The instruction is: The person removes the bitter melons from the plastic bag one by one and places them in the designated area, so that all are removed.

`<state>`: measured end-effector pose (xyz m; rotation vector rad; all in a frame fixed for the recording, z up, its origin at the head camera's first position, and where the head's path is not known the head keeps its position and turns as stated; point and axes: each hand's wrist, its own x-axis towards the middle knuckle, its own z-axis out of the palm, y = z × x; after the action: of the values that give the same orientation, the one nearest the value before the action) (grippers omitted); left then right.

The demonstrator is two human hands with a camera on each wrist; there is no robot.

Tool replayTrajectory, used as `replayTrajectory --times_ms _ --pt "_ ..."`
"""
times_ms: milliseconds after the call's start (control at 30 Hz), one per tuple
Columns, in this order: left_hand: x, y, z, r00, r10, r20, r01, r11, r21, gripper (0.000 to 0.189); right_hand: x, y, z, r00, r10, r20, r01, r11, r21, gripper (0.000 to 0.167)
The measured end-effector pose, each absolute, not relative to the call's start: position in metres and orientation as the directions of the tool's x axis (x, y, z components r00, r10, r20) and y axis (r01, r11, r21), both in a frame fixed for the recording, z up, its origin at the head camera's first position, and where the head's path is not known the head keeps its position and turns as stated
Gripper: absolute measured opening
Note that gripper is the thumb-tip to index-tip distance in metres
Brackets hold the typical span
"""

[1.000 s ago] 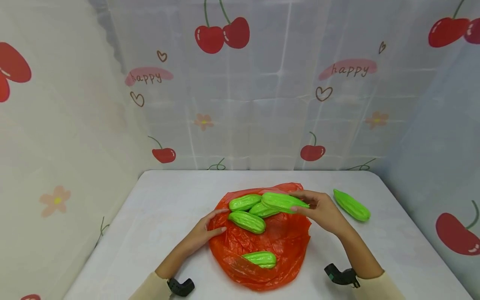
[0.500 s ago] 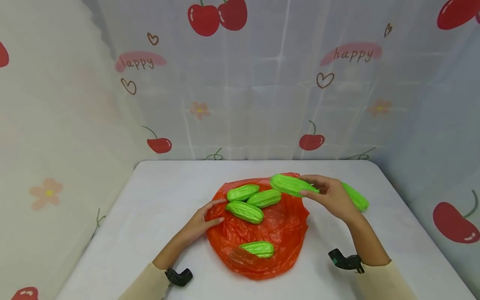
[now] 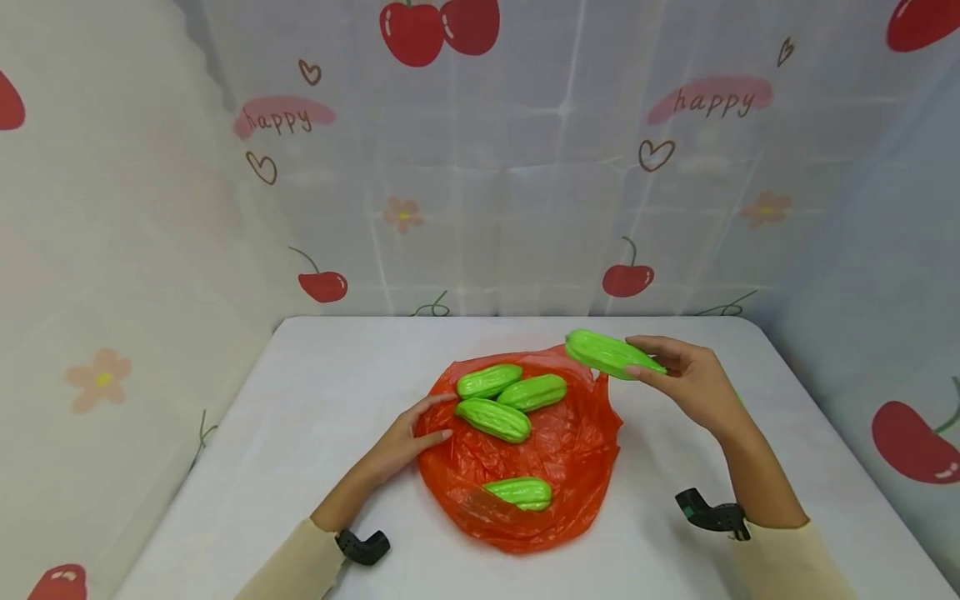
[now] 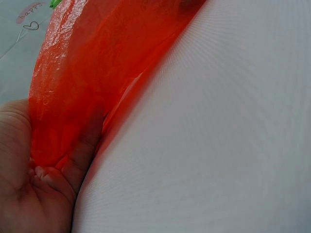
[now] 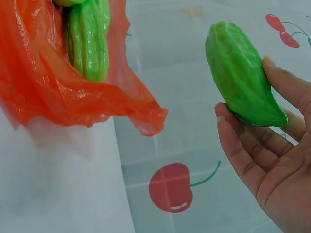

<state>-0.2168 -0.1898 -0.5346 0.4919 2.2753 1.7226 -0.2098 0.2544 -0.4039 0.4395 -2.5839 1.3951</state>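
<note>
My right hand (image 3: 697,382) holds a bright green bitter melon (image 3: 603,352) by its tapered end, between thumb and fingers. It is raised over the back right edge of a red plastic bag (image 3: 566,454). The right wrist view shows the ridged skin of the held melon (image 5: 238,73) up close. My left hand (image 3: 405,440) grips the bag's left side, thumb and fingers around the thin plastic (image 4: 92,63). Three bitter melons (image 3: 493,419) lie together on the bag's back left part. One more bitter melon (image 3: 525,493) sits at its front, partly under a fold.
A white table (image 3: 330,383) carries the bag at its middle. Behind my right wrist, only a sliver of another bitter melon (image 3: 740,399) shows on the right side. Cherry-printed curtains (image 3: 525,208) stand around the back and sides.
My right hand has lifted a bitter melon off the pile and carried it up and to the right. The left hand stays on the bag. The head view has tilted slightly down.
</note>
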Motion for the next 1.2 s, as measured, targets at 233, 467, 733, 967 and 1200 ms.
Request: replayTrajectory --times_ms 233,467,733,967,1200 --pt "-0.217 -0.19 -0.536 -0.915 0.404 -0.005 0.103 0.243 0.965 0.055 -0.201 0.269 -0.407 -0.947 -0.127 0.295 -0.315 0.546 -0.777 0.048" --pt "-0.212 -0.192 -0.538 -0.916 0.401 -0.026 0.079 0.243 0.967 0.056 -0.19 0.281 -0.415 -0.964 -0.056 0.26 -0.241 0.599 -0.764 0.051" --pt "-0.215 -0.19 -0.536 -0.908 0.419 0.015 0.122 0.229 0.966 0.056 -0.186 0.293 -0.419 -0.963 -0.012 0.268 -0.219 0.614 -0.758 0.05" --pt "-0.215 -0.19 -0.535 -0.909 0.418 0.006 0.111 0.227 0.968 0.056 -0.185 0.298 -0.427 -0.961 0.009 0.277 -0.211 0.626 -0.751 0.049" --pt "-0.215 -0.19 -0.535 -0.909 0.416 0.004 0.109 0.229 0.967 0.056 -0.183 0.303 -0.431 -0.96 0.02 0.28 -0.198 0.66 -0.725 0.05"
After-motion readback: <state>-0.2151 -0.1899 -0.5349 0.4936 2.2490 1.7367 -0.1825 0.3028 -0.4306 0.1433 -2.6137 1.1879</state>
